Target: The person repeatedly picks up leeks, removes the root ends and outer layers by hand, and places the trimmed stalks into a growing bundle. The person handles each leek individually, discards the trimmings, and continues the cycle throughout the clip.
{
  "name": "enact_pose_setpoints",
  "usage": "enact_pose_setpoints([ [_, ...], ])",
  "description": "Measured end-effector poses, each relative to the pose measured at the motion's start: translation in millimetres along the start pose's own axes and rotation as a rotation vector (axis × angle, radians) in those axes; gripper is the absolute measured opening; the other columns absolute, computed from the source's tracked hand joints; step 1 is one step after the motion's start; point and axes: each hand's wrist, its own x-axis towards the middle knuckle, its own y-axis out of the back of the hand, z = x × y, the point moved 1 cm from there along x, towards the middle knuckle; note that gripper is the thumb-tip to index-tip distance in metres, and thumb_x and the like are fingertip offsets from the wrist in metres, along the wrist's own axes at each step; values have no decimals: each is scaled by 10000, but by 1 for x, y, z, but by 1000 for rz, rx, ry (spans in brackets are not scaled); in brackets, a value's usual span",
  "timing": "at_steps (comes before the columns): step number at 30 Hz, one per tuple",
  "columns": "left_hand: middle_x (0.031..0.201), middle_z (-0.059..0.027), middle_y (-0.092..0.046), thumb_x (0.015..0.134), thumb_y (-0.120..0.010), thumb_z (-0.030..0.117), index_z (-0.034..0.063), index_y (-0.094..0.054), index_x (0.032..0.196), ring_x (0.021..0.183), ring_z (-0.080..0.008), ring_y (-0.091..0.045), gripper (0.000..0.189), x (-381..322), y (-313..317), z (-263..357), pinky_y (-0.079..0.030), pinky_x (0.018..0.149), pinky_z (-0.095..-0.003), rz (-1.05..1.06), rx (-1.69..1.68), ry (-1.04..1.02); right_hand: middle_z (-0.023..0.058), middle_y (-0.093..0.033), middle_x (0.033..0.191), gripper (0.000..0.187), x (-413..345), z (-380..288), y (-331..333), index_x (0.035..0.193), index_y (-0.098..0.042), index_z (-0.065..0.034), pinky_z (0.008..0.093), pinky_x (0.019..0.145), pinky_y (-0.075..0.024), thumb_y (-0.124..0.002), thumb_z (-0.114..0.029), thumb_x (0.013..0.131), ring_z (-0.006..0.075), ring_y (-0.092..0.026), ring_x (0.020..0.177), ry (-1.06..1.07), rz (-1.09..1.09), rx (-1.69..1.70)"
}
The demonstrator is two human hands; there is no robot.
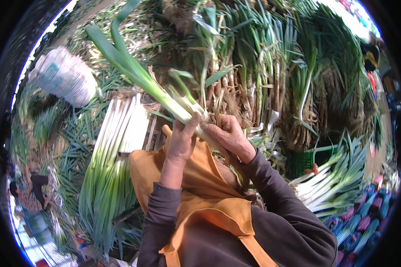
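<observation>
A thick leek [147, 81] slants across the middle of the view, its green leaves pointing to the upper left. My left hand [183, 135] is closed around its pale stem, thumb on top. My right hand [229, 133] grips dry, brownish outer leaves [217, 106] at the stem's side, close to my left hand. The stem's lower end runs down beneath my right hand and is partly hidden. Left of my orange apron [187, 170] lies a pile of cleaned leeks [108, 160], white ends towards the top of the view.
Untrimmed leeks with roots [254, 76] stand in rows ahead. At the right are a green plastic crate [302, 162] and a bundle of white-stemmed leeks [327, 183]. A stuffed white sack [67, 76] sits at the upper left, among leaf scraps. Another person [28, 193] is at the far left.
</observation>
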Motion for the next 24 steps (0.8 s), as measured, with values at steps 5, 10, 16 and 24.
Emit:
enact_pose_setpoints([
  [5,893,-57,-604,934,-679,237,13,-563,1116,863,-191,-619,310,-22,7,25,-522,861,-408,232,-203,-96,5,-642,797,130,11,-11,-34,990,-641,22,227,580,-478,-555,-74,978,45,-567,675,68,304,54],
  [10,679,-17,-576,931,-685,245,48,-619,962,633,-127,-570,210,-39,30,57,-525,643,-323,382,-147,-305,1,-545,660,166,-12,75,32,887,-608,-15,249,459,-349,-533,-126,985,80,-477,540,-99,387,190],
  [16,665,-17,-493,980,-569,78,16,-526,956,572,-106,-469,79,-78,9,50,-474,618,-310,362,228,-487,242,-621,762,103,-44,250,127,856,-636,17,462,669,-479,-598,-78,854,406,-609,721,-174,717,-895],
  [24,602,66,-258,1004,-549,165,67,-505,1058,463,-27,-250,120,-186,10,233,-327,414,-213,498,42,-919,167,-704,1085,330,-213,213,307,1162,-691,-93,404,886,-516,-602,-271,899,318,-668,1041,-1070,806,-1133],
])
